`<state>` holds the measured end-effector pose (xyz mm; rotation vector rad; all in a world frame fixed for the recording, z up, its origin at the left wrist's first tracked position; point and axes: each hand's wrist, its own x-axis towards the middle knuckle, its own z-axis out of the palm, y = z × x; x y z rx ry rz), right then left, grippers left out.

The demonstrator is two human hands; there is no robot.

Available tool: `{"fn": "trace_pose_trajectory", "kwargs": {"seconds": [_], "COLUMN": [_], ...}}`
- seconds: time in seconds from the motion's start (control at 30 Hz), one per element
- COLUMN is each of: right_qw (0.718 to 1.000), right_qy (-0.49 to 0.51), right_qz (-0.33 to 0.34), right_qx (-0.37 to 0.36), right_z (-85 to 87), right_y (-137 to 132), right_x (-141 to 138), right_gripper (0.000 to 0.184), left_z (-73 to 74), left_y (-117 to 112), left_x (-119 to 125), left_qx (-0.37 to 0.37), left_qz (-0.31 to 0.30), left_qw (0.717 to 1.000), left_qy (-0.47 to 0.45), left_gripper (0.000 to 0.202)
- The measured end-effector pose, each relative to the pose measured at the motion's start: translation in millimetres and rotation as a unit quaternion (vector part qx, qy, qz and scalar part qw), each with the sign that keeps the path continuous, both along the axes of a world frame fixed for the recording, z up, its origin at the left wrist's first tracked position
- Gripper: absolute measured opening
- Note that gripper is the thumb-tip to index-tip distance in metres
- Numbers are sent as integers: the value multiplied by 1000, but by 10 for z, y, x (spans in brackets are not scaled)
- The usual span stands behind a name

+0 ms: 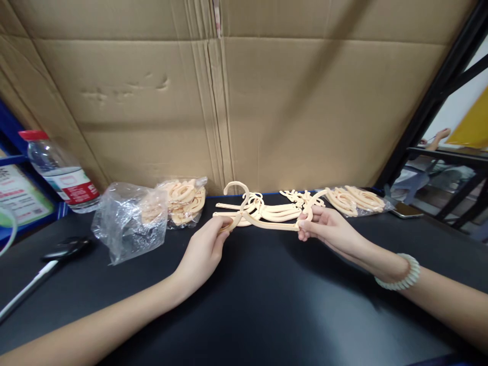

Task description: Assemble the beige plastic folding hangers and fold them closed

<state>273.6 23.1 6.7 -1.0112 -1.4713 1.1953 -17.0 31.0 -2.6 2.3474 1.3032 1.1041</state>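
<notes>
- Centrally, just above the middle of the lower half of the frame, a cream hanger is held over the black table, its open hook standing up and its right arm running toward the right side.
- The left hand, left of centre, has its thumb and fingers closed around the hanger's left arm, a little below the base of the hook.
- The right hand, right of centre, pinches between thumb and fingertips a cream curved piece where it meets the far end of the hanger's right arm; whether the two are joined cannot be told, as the fingers cover that spot.
- A pale beaded bracelet circles the right wrist, lower right.
- Behind the hanger, at centre, lie loose cream arms, with small cream pieces just to their right.
- Left of centre sit a filled bag of cream parts and, touching it, a crumpled clear bag.
- Right of centre is another filled bag, with a phone-like flat object near it.
- At the left edge, a red-capped bottle leans; below it lie a black object and a white cable.
- Cardboard fills the upper frame; at the far right, another person's hand shows.
</notes>
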Motion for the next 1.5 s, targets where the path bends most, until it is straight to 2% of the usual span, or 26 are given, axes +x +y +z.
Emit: {"fn": "trace_pose_trajectory", "kwargs": {"seconds": [0.23, 0.5, 0.73, 0.87, 1.03, 1.1, 1.2, 1.33, 1.4, 1.5], "right_qw": [999, 998, 998, 990, 949, 942, 951, 970, 956, 902], "right_qy": [14, 27, 57, 124, 116, 100, 62, -124, -225, -354], "right_qz": [17, -1, -13, -72, -279, -304, -282, -141, -53, 51], "right_qx": [-29, -65, -35, 8, 89, 96, 108, 155, 179, 240], "right_z": [-48, -69, -50, -29, 16, 38, 57, 45, 31, 19], "right_y": [41, 77, 95, 145, 227, 251, 259, 184, 116, 22], "right_x": [22, 22, 46, 92, 290, 371, 402, 263, 168, 67], "right_gripper": [27, 32, 25, 20, 27, 27, 26, 25, 18, 11], "left_z": [16, -19, 23, 28, 34, 44, 60, 63, 57, 52], "left_y": [-13, -24, -71, -86, -116, -134, -155, -161, -159, -154], "left_x": [0, -5, 10, 7, 21, 32, 47, 56, 58, 60], "left_qx": [31, 0, 6, 13, 60, 87, 99, 89, 89, 90], "left_qz": [8, -1, 59, 61, 29, 9, -6, -22, -35, -47], "left_qw": [999, 1000, 996, 996, 992, 987, 984, 984, 982, 981], "left_qy": [14, 12, 64, 69, 111, 134, 145, 154, 162, 168], "left_gripper": [17, 18, 24, 25, 23, 21, 17, 14, 13, 14]}}
